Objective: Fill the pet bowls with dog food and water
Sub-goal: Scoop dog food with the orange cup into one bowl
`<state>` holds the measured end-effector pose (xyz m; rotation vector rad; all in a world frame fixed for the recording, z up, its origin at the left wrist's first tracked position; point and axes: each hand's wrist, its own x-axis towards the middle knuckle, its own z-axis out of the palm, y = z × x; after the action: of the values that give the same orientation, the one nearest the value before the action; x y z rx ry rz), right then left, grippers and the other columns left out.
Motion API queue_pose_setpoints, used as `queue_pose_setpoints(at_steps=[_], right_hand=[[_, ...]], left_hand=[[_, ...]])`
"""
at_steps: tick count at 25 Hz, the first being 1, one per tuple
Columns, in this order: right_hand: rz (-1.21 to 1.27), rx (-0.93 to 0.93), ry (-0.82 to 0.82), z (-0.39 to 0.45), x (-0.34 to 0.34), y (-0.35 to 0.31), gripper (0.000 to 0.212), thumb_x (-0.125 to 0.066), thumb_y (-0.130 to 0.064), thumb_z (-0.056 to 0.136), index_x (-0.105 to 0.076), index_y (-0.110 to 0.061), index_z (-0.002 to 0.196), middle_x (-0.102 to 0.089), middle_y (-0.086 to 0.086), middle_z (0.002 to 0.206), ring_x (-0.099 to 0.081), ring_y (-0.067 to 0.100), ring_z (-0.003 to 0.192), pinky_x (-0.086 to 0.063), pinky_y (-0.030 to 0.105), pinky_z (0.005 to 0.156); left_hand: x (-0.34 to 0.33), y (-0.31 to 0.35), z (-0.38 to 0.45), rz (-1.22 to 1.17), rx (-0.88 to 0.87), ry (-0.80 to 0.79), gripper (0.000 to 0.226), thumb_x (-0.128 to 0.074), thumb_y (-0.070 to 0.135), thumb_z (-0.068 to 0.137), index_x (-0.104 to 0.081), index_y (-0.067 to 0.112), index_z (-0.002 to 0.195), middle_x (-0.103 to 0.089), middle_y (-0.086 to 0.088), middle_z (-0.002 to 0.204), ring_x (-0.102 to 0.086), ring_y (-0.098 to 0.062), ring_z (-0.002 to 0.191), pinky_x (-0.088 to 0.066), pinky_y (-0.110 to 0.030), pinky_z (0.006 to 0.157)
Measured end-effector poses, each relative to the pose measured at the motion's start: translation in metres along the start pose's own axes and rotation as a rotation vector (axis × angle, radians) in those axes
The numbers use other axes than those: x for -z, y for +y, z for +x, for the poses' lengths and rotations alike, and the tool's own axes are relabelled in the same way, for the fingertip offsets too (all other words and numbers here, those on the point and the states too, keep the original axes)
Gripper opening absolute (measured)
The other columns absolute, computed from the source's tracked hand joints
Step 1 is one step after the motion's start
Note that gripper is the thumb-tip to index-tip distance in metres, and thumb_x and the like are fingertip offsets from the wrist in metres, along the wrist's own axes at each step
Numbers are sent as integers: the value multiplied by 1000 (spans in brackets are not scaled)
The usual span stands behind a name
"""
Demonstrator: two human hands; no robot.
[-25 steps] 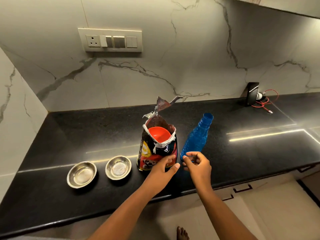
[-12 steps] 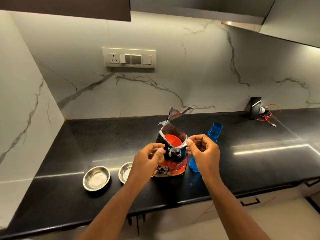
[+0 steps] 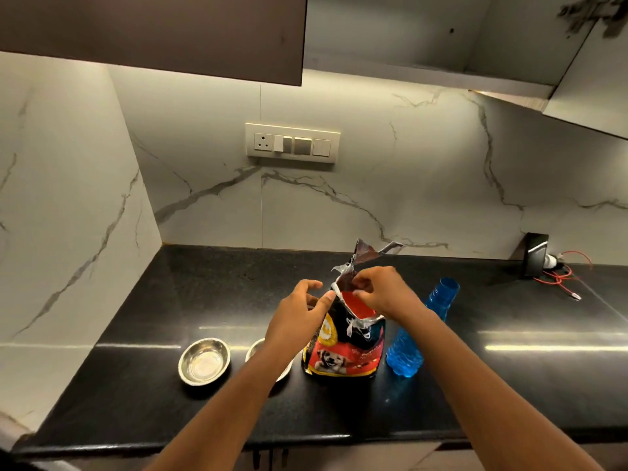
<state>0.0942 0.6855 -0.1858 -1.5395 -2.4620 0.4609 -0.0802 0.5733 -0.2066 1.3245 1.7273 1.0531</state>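
Note:
A black and red dog food bag (image 3: 343, 348) stands open on the black counter (image 3: 509, 385). An orange scoop (image 3: 358, 305) lies in its mouth. My left hand (image 3: 299, 316) holds the bag's left rim, thumb on the torn edge. My right hand (image 3: 382, 294) is over the bag's mouth with its fingers curled at the scoop's upper edge; whether they grip it is unclear. A blue plastic bottle (image 3: 406, 356) without a cap stands just right of the bag. Left of it are two steel bowls: one (image 3: 205, 360) in full view, the other (image 3: 254, 350) mostly hidden behind my left forearm.
A marble wall with a switch panel (image 3: 292, 143) backs the counter, and a dark cabinet (image 3: 153, 28) hangs overhead. At the far right corner sit a small black box (image 3: 535, 254) and red wires (image 3: 560, 277). The counter's front edge runs below my forearms.
The view has tilted up and closer. My right hand has left the bag's right rim and moved over its mouth, to the scoop. My left hand stays on the left rim.

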Motion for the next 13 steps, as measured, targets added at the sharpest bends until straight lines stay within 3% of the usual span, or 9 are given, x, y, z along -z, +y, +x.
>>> queue_pose_setpoints(at_steps=[3, 6, 8, 13], right_hand=[[-257, 46, -252, 23, -14, 6, 36, -67, -22, 92, -63, -18, 128, -69, 9, 123, -67, 28, 108, -56, 37, 90], [-364, 59, -306, 31, -24, 6, 38, -64, -26, 94, -60, -18, 131, -67, 11, 125, -65, 32, 112, -52, 40, 89], [-421, 74, -257, 36, -28, 9, 37, -63, -28, 95, -59, -20, 130, -67, 9, 124, -65, 31, 111, -51, 39, 86], [-413, 112, -168, 42, -26, 22, 28, -59, -20, 96, -68, -20, 122, -70, 9, 115, -69, 31, 101, -54, 40, 81]], left_hand=[[-11, 17, 13, 183, 29, -2, 63, -44, 75, 84, -49, 32, 131, -71, 6, 101, -68, -16, 98, -55, -44, 90], [-24, 28, 21, 289, 79, 5, 71, -39, 81, 78, -48, 33, 130, -73, 5, 101, -71, -18, 94, -56, -45, 88], [-31, 32, 26, 310, 102, 43, 61, -45, 71, 82, -51, 31, 128, -74, 3, 102, -72, -19, 91, -58, -44, 86], [-35, 32, 29, 204, 110, 75, 32, -54, 35, 90, -62, 27, 119, -73, 4, 68, -71, -12, 56, -63, -40, 69]])
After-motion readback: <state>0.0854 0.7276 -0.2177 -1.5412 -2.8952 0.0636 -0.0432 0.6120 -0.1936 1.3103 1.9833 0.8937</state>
